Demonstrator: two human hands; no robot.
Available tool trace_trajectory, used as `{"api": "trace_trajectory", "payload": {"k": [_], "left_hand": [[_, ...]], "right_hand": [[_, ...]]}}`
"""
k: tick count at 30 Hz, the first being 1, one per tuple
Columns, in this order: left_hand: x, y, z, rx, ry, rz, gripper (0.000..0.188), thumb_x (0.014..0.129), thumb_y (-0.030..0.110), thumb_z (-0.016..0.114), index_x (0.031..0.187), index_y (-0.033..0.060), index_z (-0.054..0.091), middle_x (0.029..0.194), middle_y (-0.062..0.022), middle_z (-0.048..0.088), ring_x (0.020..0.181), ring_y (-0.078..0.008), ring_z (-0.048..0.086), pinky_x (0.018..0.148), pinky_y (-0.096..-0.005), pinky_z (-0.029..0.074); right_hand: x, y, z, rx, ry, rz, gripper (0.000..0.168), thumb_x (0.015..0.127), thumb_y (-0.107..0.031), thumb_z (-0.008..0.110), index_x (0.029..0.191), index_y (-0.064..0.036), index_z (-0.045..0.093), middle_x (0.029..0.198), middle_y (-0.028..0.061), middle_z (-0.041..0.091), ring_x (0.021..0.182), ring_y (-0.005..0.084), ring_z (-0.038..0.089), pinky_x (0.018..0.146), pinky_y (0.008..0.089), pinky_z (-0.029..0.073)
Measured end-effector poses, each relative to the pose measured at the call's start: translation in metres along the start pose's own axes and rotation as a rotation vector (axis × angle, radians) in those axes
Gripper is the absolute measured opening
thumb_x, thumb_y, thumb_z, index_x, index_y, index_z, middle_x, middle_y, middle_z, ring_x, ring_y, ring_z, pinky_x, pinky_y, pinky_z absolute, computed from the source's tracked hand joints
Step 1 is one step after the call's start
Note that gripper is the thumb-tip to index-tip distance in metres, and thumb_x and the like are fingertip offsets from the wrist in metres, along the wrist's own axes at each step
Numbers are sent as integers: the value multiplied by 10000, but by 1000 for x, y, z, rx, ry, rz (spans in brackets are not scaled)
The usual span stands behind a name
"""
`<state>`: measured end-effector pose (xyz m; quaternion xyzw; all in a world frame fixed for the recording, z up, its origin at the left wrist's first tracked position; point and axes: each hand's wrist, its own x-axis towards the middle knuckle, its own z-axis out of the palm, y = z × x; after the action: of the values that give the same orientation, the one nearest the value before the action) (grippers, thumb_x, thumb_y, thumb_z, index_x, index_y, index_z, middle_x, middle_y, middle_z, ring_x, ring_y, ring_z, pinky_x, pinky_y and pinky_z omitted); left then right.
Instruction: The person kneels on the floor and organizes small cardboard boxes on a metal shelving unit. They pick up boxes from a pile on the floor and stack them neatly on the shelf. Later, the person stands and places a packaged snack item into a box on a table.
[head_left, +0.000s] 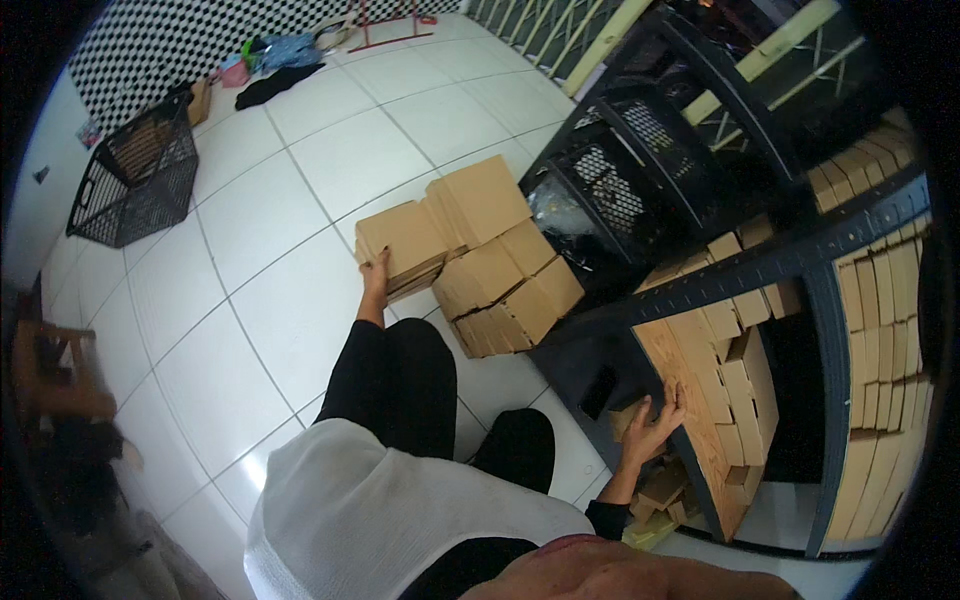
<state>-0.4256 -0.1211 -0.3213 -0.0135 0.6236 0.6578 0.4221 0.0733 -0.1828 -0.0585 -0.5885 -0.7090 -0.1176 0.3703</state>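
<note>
My left hand (374, 274) grips the near left corner of a stack of flattened cardboard boxes (409, 236) in front of my knee. Against that stack, to its right, sit more brown cardboard boxes (510, 281) in piles on the tiled floor. My right hand (651, 431) has its fingers apart at the edge of a wooden shelf board (679, 360). It holds nothing that I can see; whether the fingertips rest on the board, I cannot tell. Small cardboard boxes (724, 394) are lined up on this shelf.
A dark metal rack (821, 375) on the right holds rows of upright boxes (885, 337). Black plastic crates (600, 191) stand beyond the piles. Loose cardboard pieces (660, 487) lie under the shelf. At far left is a black basket (146, 180); cloth items (281, 56) lie near the wall.
</note>
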Motion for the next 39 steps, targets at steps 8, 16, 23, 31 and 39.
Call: {"api": "trace_trajectory", "payload": {"k": [8, 16, 23, 31, 39], "left_hand": [[-6, 4, 13, -27, -121, -48, 1013, 746, 454, 693, 1433, 22, 87, 1382, -225, 340, 1272, -344, 357, 1034, -451, 324], [-8, 10, 6, -225, -369, -129, 813, 741, 416, 701, 1390, 77, 348, 1383, -195, 370, 1281, -337, 348, 1026, -462, 330], [12, 2, 0, -204, -341, -203, 952, 644, 405, 749, 1403, 115, 254, 1394, -206, 311, 1239, -440, 339, 922, -643, 317], [-4, 9, 16, -94, -314, -230, 990, 625, 420, 731, 1411, 193, 174, 1376, -213, 308, 1211, -427, 371, 865, -638, 349], [13, -4, -30, -388, -372, -234, 874, 622, 464, 698, 1370, 195, 333, 1319, -187, 418, 1194, -354, 425, 877, -579, 391]], "right_hand": [[-9, 6, -5, -17, 4, 103, 380, 822, -31, 583, 1201, -23, 553, 1279, 183, 455, 1202, 349, 410, 1011, 440, 314], [-19, 19, -4, -53, -1, 123, 390, 792, -10, 593, 1180, -32, 565, 1267, 177, 458, 1197, 350, 413, 1017, 437, 308], [-22, 21, -10, -48, -2, 121, 401, 784, 9, 578, 1181, -45, 546, 1298, 187, 445, 1205, 366, 399, 1014, 458, 292], [-30, 27, -14, -60, -14, 175, 391, 801, 12, 576, 1186, -49, 548, 1323, 184, 421, 1216, 358, 392, 1027, 445, 288], [-22, 14, -6, -9, -12, 170, 388, 807, -3, 596, 1188, -57, 554, 1302, 173, 443, 1212, 344, 387, 1016, 449, 295]]}}
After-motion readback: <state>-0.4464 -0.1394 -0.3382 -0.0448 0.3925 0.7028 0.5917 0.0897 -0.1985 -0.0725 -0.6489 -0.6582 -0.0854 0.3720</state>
